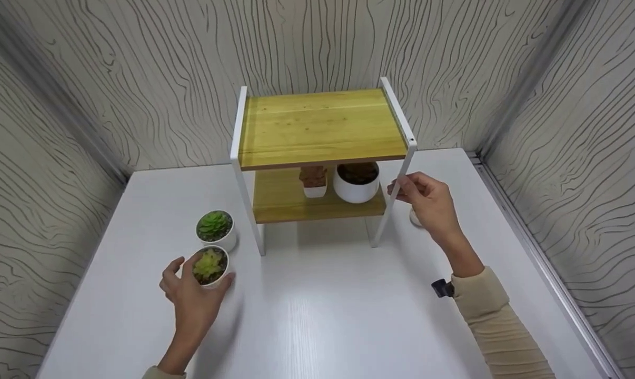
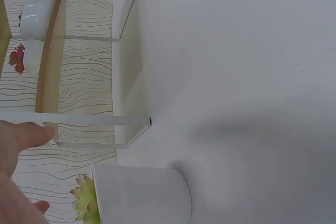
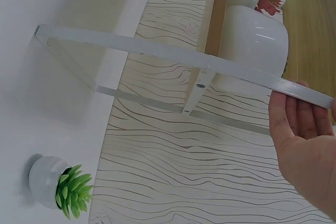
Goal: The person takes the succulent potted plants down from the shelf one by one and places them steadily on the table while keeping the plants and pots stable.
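My left hand [image 1: 194, 295] is spread above a white pot with a yellow-green succulent [image 1: 209, 265]; in the left wrist view its thumb [image 2: 34, 135] is apart from the pot wall. Directly behind stands another white pot with a green succulent [image 1: 215, 227]. My right hand [image 1: 428, 202] holds the white front right post [image 3: 157, 50] of a two-tier wooden shelf [image 1: 323, 126], fingers on one side and thumb on the other. On the lower tier sit a small pot with a red succulent [image 1: 314, 181] and a larger round white pot [image 1: 357, 190].
Right of the shelf, a small white pot with a green succulent [image 3: 50, 182] stands on the white table [image 1: 307, 316], mostly hidden by my right hand in the head view. Wood-grain-patterned panels [image 1: 307, 42] enclose the back and sides. A dark device [image 1: 443, 288] sits at my right wrist.
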